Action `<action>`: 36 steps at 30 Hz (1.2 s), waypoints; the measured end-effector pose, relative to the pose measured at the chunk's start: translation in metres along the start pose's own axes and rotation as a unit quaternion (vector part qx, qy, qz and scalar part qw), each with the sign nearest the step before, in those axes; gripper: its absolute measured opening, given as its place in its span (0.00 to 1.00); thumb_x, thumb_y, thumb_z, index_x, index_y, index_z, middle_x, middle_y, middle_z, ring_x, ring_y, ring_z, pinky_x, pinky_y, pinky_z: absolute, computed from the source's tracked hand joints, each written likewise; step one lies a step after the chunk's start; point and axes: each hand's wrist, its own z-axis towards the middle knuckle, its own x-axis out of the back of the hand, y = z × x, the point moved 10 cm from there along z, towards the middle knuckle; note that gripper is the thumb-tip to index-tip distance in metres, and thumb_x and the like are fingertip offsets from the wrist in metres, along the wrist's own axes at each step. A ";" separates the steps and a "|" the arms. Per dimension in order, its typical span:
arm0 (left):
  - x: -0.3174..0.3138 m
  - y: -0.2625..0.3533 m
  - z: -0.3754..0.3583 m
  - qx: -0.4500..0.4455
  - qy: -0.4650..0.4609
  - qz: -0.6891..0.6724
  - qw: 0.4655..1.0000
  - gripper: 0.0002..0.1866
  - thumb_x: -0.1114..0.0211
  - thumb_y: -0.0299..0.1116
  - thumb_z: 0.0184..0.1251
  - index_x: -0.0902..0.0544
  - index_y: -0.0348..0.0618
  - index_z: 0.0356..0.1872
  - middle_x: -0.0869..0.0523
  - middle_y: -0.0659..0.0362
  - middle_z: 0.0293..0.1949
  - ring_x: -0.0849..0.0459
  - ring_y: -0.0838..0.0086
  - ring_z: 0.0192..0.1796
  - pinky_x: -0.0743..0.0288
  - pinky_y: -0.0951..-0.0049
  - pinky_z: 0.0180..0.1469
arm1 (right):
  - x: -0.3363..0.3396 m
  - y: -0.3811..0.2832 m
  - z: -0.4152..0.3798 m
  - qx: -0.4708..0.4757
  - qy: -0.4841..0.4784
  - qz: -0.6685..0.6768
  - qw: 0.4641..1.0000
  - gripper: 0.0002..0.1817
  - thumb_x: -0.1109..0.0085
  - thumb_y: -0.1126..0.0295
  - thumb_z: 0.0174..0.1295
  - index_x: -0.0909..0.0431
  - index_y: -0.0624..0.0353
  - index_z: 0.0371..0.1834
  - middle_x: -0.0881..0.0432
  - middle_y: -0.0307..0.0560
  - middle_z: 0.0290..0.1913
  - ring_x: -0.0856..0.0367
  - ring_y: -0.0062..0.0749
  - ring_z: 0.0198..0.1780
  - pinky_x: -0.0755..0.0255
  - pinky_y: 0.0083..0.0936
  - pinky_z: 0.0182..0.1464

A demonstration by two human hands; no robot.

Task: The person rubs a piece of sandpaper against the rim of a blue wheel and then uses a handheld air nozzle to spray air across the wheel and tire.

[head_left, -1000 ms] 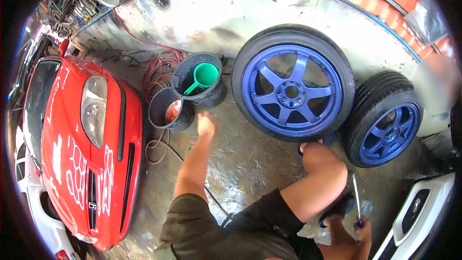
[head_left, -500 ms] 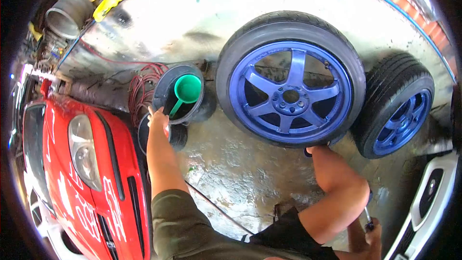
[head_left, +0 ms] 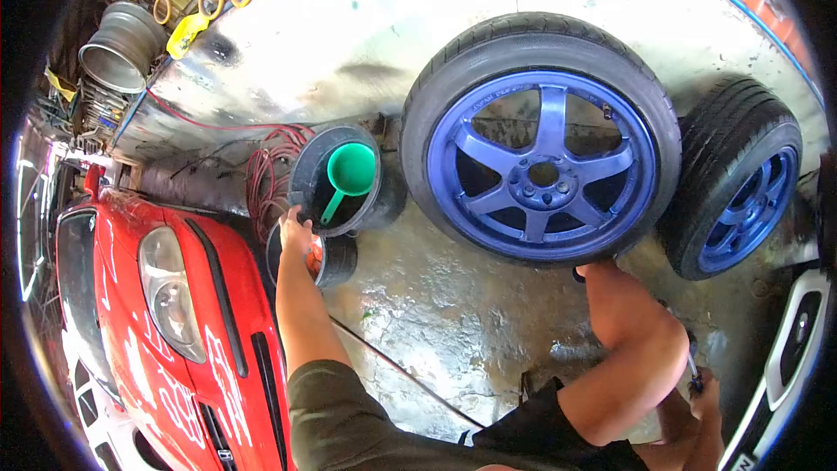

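Observation:
My left hand (head_left: 296, 228) reaches over the rim of a small black bucket (head_left: 342, 260), just below a larger dark bucket (head_left: 307, 166). Its fingers look stretched out and apart, with nothing clearly held. Something orange-red (head_left: 315, 255) shows inside the small bucket, beside my wrist. A green dipper (head_left: 352, 169) rests in the larger bucket, its handle pointing toward my hand. Low on the right, my right hand (head_left: 704, 391) is closed around the dark handle of a tool with a thin metal shaft (head_left: 693, 351); my knee partly hides the tool.
A tyre with a blue six-spoke rim (head_left: 551, 98) stands against the pale wall, and a second blue-rimmed wheel (head_left: 741, 201) is to its right. A red car (head_left: 205, 314) is close on the left, a white car part (head_left: 789, 340) at right. A thin hose (head_left: 405, 375) crosses the wet floor.
The view has shifted, so the surroundings appear farther right. My left hand has moved slightly down from the large bucket's rim toward the small bucket. My right hand still grips the tool.

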 end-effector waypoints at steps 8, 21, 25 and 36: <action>0.002 -0.006 0.008 -0.013 0.125 0.042 0.991 0.26 0.26 0.34 0.68 0.13 0.37 0.66 0.16 0.41 0.71 0.16 0.50 0.72 0.23 0.55 0.74 | 0.001 -0.042 -0.013 0.050 -0.005 -0.077 0.996 0.24 0.35 0.84 0.58 0.18 0.60 0.61 0.12 0.61 0.46 0.11 0.54 0.47 0.19 0.42 0.54; -0.030 0.254 -0.173 -0.066 -0.055 -0.850 0.520 0.31 0.26 0.17 0.70 0.25 0.55 0.69 0.15 0.60 0.52 0.11 0.71 0.47 0.11 0.65 0.50 | 0.118 -0.224 -0.059 0.238 0.106 0.076 0.963 0.13 0.33 0.82 0.51 0.13 0.66 0.42 0.12 0.55 0.38 0.13 0.44 0.36 0.21 0.36 0.42; 0.024 0.489 -0.309 -0.246 -0.073 -0.618 0.743 0.33 0.22 0.18 0.66 0.26 0.43 0.70 0.13 0.53 0.50 0.10 0.69 0.48 0.12 0.68 0.54 | 0.120 -0.285 -0.090 0.327 0.012 0.124 0.937 0.14 0.31 0.82 0.51 0.13 0.66 0.43 0.10 0.58 0.41 0.08 0.49 0.41 0.17 0.36 0.46; -0.077 0.750 -0.567 -0.873 0.053 0.021 0.484 0.23 0.44 0.32 0.77 0.20 0.55 0.71 0.11 0.60 0.49 0.09 0.68 0.52 0.25 0.61 0.58 | 0.126 -0.217 -0.142 0.357 0.076 0.145 0.919 0.11 0.27 0.77 0.52 0.10 0.62 0.41 0.10 0.56 0.38 0.08 0.53 0.41 0.15 0.41 0.45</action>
